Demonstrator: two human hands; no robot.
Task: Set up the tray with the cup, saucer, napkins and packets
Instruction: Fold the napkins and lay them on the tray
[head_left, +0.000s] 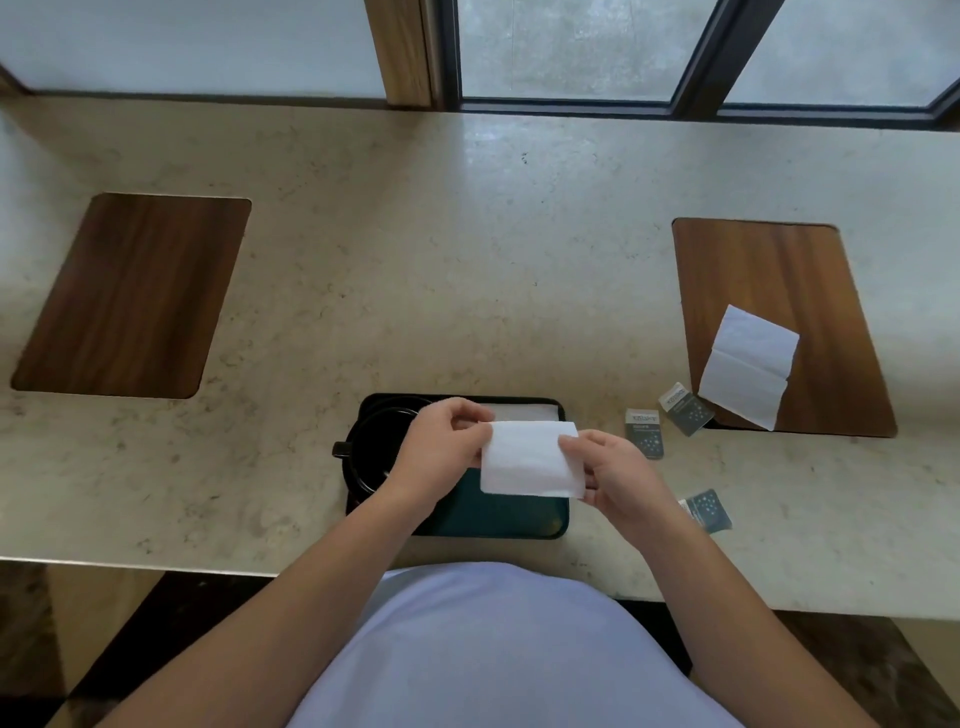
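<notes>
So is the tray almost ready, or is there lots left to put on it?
About halfway. The black cup already sits on the tray, with one napkin at its far edge. Both hands, left and right, hold a folded napkin above it. Three packets and another napkin wait on the counter.

White napkin (530, 464), dark teal tray (498, 512), black cup (371, 457), speckled beige counter (467, 260).

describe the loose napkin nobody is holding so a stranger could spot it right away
Look to the right-hand dark wooden placemat on the beige stone counter. Over its near left corner lies a white unfolded paper napkin, creased, larger than the folded white napkin held over the dark tray.
</notes>
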